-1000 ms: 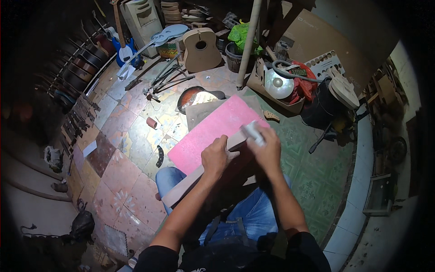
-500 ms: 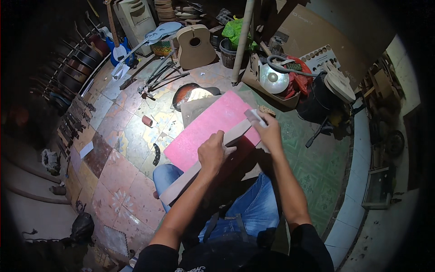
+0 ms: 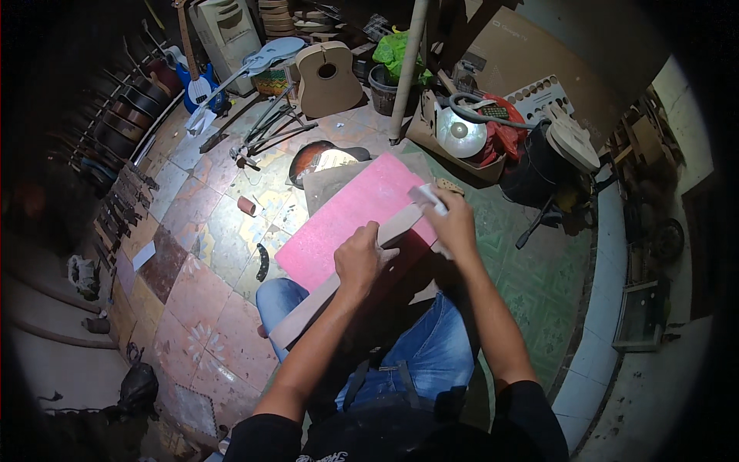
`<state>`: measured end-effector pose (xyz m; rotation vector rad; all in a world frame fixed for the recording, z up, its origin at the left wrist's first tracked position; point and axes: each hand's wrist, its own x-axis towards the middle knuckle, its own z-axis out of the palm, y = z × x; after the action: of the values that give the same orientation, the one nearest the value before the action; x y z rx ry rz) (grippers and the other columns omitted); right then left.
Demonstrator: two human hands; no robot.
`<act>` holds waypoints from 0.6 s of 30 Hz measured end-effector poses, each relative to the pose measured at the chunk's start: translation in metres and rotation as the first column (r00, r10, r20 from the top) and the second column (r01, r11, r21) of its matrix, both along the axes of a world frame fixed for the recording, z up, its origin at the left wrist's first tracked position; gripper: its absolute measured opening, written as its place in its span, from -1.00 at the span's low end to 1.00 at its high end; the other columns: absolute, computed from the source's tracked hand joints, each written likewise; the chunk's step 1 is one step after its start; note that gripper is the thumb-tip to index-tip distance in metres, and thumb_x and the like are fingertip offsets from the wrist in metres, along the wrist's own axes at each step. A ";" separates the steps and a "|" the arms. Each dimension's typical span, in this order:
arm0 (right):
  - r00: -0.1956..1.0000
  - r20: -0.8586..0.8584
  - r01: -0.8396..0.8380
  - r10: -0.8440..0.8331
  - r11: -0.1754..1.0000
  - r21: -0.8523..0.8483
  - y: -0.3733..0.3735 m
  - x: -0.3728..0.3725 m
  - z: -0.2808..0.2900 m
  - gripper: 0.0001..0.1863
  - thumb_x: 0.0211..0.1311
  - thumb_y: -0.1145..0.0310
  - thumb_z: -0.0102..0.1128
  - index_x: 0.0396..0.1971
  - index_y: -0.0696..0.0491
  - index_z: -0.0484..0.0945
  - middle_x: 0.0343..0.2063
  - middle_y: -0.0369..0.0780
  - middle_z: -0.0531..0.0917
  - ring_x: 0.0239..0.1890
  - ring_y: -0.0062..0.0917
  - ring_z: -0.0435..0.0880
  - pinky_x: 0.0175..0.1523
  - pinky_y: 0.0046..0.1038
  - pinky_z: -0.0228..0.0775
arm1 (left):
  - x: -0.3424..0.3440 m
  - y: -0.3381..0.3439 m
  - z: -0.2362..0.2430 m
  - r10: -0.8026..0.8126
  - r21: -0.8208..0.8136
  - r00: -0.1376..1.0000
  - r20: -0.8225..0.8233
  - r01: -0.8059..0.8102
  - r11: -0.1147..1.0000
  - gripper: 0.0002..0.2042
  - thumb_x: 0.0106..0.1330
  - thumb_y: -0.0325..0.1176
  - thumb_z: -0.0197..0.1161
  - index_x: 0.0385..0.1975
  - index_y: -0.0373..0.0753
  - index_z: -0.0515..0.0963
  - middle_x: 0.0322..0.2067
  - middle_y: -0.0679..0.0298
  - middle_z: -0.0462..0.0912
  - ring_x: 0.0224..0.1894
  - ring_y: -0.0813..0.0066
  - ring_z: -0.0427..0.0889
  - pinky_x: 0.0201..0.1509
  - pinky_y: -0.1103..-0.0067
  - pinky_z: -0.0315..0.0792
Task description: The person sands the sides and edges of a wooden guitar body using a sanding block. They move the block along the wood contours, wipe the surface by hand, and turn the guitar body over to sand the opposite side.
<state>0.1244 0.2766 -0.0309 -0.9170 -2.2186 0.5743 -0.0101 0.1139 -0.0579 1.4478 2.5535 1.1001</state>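
Note:
A long pale wooden bar (image 3: pixel 308 314), shaped like a raw guitar neck, slants from beside my left knee up to the right. My left hand (image 3: pixel 359 258) is closed around its middle. At the bar's far end my right hand (image 3: pixel 456 225) grips a small folded pale sheet (image 3: pixel 425 195) that looks like sandpaper, pressed at or close to the wood. Beneath the bar lies a pink rectangular board (image 3: pixel 350 204). The fingertips of both hands are partly hidden.
A sunburst guitar body (image 3: pixel 314 162) lies beyond the board. Left of it on the tiled floor are a brown roll (image 3: pixel 246 205) and a dark curved strip (image 3: pixel 262 262). Farther back stand an acoustic guitar body (image 3: pixel 327 88), a pole (image 3: pixel 408 73) and a filled cardboard box (image 3: pixel 454 158).
My right hand and the folded sheet have shifted slightly left at the bar's far end. My left hand keeps its grip. The whole view has moved a little.

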 end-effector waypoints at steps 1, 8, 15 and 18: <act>0.999 -0.052 0.003 -0.017 0.966 -0.260 0.012 -0.003 0.005 -0.44 -0.06 0.20 0.47 0.06 -0.05 0.71 -0.14 -0.11 0.64 0.01 -0.15 0.62 0.16 -0.14 0.41 | 0.000 0.001 0.000 -0.004 0.010 1.000 -0.016 0.004 1.000 -0.45 -0.15 -0.07 0.66 -0.19 -0.17 0.57 -0.41 0.14 0.70 -0.39 0.06 0.73 -0.39 0.28 0.54; 0.999 0.029 0.022 -0.021 1.000 -0.010 -0.019 0.002 0.005 -0.48 0.02 0.23 0.41 0.06 -0.01 0.71 -0.21 -0.08 0.72 -0.10 -0.14 0.70 0.07 -0.21 0.52 | -0.001 -0.003 0.000 0.003 -0.026 1.000 -0.009 -0.003 1.000 -0.43 -0.17 -0.08 0.67 -0.18 -0.17 0.57 -0.41 0.15 0.70 -0.39 0.06 0.73 -0.38 0.28 0.54; 0.987 0.155 -0.072 0.035 0.967 0.243 -0.064 -0.011 0.035 -0.46 -0.01 0.19 0.41 0.03 0.07 0.71 -0.17 -0.02 0.71 -0.13 -0.06 0.70 0.05 -0.11 0.52 | -0.011 -0.005 0.003 0.046 -0.062 0.999 0.001 -0.046 0.997 -0.44 -0.16 -0.07 0.67 -0.19 -0.17 0.57 -0.42 0.15 0.70 -0.38 0.06 0.73 -0.37 0.28 0.55; 0.995 -0.040 0.074 -0.092 0.946 -0.316 -0.002 -0.002 0.017 -0.47 -0.06 0.19 0.43 0.00 0.02 0.73 -0.15 0.00 0.69 -0.01 -0.04 0.64 0.16 -0.06 0.45 | 0.000 0.003 0.003 0.008 -0.032 1.000 -0.010 -0.008 0.999 -0.44 -0.16 -0.07 0.67 -0.19 -0.17 0.57 -0.42 0.14 0.69 -0.38 0.06 0.73 -0.37 0.28 0.54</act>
<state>0.1222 0.2746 -0.0135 -1.1351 -2.0624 0.9204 -0.0097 0.1171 -0.0549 1.4409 2.5729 1.0508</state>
